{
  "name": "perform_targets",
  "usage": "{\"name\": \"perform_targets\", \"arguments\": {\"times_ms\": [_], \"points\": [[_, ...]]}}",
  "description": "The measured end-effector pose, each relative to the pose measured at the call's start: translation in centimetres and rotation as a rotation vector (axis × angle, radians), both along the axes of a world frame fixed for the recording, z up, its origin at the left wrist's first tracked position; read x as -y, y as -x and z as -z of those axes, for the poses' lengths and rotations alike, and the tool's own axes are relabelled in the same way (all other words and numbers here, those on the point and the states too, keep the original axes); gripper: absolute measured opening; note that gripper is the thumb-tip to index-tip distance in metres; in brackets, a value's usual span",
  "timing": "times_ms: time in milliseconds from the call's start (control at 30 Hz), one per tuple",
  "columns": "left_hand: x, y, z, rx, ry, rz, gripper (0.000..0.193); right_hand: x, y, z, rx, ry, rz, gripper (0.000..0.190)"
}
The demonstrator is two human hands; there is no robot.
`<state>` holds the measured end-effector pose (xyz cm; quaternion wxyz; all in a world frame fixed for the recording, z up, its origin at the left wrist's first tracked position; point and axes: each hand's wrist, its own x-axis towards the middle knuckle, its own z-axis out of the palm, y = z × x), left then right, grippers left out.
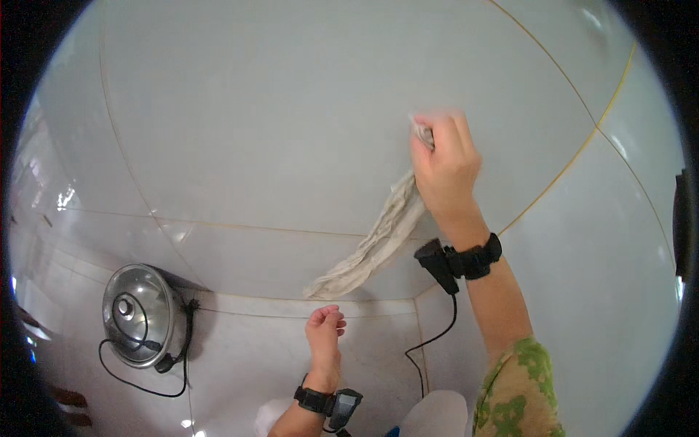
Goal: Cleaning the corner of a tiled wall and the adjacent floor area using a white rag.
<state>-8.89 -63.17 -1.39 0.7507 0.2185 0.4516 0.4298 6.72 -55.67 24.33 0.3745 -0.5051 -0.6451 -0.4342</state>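
My right hand point(445, 155) grips a bunched, off-white cloth point(377, 240) against or close to the pale glossy wall tile point(273, 125). The fist is slightly blurred. From it the cloth's long twisted tail hangs down and leftward, ending just above the low ledge at the wall's foot. Below that end is my left hand point(325, 328), its fingers loosely curled and nothing visible in them. Black straps with small devices circle both wrists, and a black cable point(437, 338) runs down from the right one.
To the left on the tiled floor stands a shiny metal electric pot point(139, 322) with a lid, its black power cord point(147, 389) looped over and around it. A pale skirting ledge point(306, 307) runs along the wall. Tiled walls meet at a corner on the right.
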Motion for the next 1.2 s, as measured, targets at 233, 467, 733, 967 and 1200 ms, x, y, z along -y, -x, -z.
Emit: {"name": "perform_targets", "arguments": {"times_ms": [233, 467, 733, 967, 1200], "points": [[0.8, -0.4, -0.5, 0.014, 0.045, 0.056, 0.011, 0.7, -0.7, 0.2, -0.024, 0.021, 0.021, 0.023], [0.6, 0.7, 0.1, 0.01, 0.025, 0.004, 0.01, -0.6, 1.1, -1.3, 0.001, -0.095, -0.067, 0.021], [0.4, 1.1, 0.3, 0.012, 0.025, 0.009, 0.009, 2.3, -0.9, 0.9, 0.102, 0.28, -0.055, 0.017], [0.3, 0.1, 0.3, 0.023, 0.027, 0.048, 0.008, 0.3, -1.4, -16.7, 0.177, -0.506, 0.073, 0.015], [-0.1, 0.7, 1.9, -0.031, -0.026, 0.02, 0.011, -2.3, -2.1, 1.6, 0.766, -0.011, 0.054, 0.01]]}}
